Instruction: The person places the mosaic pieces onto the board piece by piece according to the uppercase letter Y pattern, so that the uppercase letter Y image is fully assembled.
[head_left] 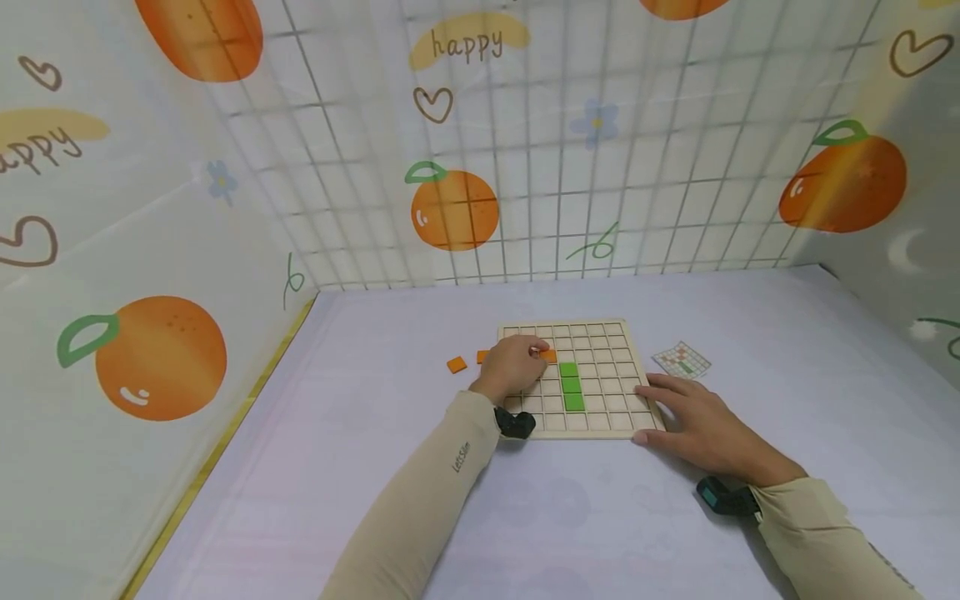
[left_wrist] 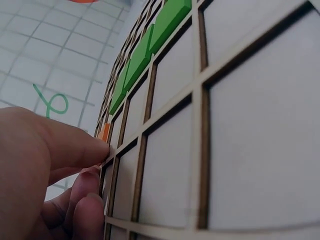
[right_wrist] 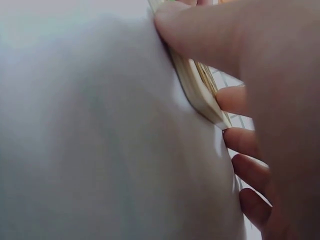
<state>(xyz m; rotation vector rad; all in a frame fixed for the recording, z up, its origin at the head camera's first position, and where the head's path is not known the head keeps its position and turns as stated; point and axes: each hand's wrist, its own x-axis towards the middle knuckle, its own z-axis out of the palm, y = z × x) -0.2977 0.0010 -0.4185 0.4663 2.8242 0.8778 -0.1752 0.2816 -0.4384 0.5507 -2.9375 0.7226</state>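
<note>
A pale wooden grid board (head_left: 607, 421) lies flat on the table. Three green square tiles (head_left: 572, 387) fill a column of cells near its middle. Over the board's left part, my left hand (head_left: 513, 365) has its thumb and fingertips at an orange tile (head_left: 549, 356) beside the top of that column. In the left wrist view the fingers seem to pinch this orange tile (left_wrist: 104, 131), mostly hidden behind them. My right hand (head_left: 697, 421) rests at the board's right front corner, fingers fairly straight, its thumb (right_wrist: 187, 25) touching the edge.
One loose orange tile (head_left: 457, 364) lies left of the board, and another (head_left: 482, 356) shows partly beside my left hand. A small printed grid card (head_left: 681, 360) lies right of the board. Behind the table hangs a printed curtain (head_left: 360, 167) over a wire grid.
</note>
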